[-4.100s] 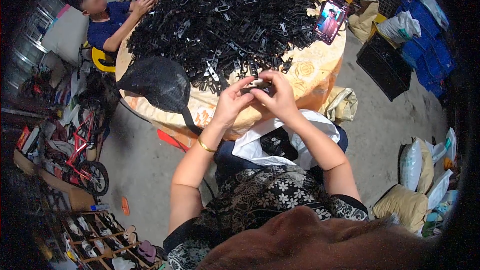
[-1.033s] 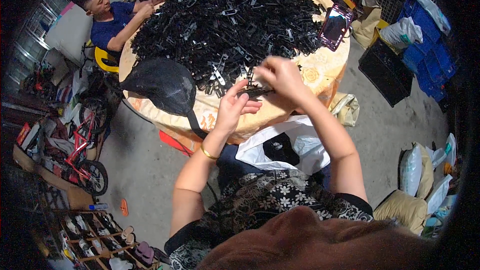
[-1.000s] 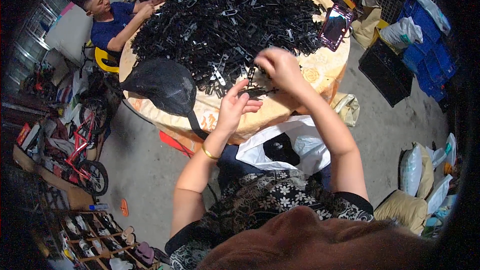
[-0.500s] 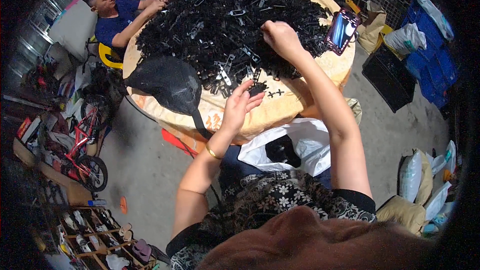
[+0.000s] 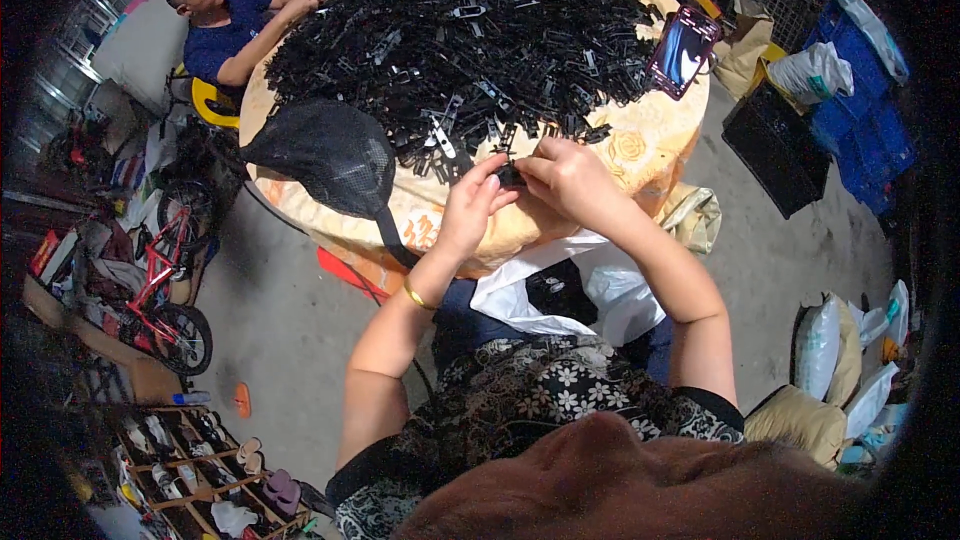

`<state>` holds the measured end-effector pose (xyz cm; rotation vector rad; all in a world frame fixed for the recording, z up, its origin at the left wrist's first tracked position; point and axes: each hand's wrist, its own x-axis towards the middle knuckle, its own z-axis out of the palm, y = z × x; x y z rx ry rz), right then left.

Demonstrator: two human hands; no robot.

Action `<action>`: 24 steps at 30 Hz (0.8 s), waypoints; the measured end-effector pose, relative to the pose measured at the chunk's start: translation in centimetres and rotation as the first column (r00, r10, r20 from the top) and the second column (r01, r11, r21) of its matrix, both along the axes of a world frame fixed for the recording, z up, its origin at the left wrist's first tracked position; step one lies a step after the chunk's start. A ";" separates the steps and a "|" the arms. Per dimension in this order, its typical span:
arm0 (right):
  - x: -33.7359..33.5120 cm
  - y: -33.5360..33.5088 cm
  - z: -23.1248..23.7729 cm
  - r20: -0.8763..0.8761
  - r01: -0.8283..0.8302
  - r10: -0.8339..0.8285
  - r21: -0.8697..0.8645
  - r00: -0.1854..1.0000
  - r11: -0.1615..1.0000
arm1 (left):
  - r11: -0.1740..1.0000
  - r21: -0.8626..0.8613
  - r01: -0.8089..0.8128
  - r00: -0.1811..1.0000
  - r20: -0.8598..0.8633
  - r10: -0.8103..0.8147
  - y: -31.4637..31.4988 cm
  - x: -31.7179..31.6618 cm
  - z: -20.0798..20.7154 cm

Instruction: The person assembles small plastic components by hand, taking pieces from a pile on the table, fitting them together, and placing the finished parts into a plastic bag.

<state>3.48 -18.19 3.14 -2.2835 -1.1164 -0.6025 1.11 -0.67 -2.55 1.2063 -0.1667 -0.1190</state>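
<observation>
A big heap of small black plastic parts covers most of a round table with a cream patterned cloth. At the near edge of the heap, my two hands meet over a small black plastic part. My left hand holds it between thumb and fingers, with a gold bangle on that wrist. My right hand is closed, its fingertips pinched at the same part; whether they hold a second piece is hidden. A white and black piece lies just beyond my left hand.
A black mesh fan cover lies left of my hands. A phone stands at the right edge. An open white bag with black contents sits below the table edge. Across to the left, a co-worker reaches into the heap.
My right hand has come back from above the heap, down toward me, and met my left hand at the black part. My left hand has stayed nearly in place.
</observation>
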 end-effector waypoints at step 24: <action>-5.5 -3.0 -1.2 -0.623 0.212 0.039 0.324 0.781 0.922 | 0.880 0.461 0.115 0.943 0.228 -0.242 0.0 -2.0 3.6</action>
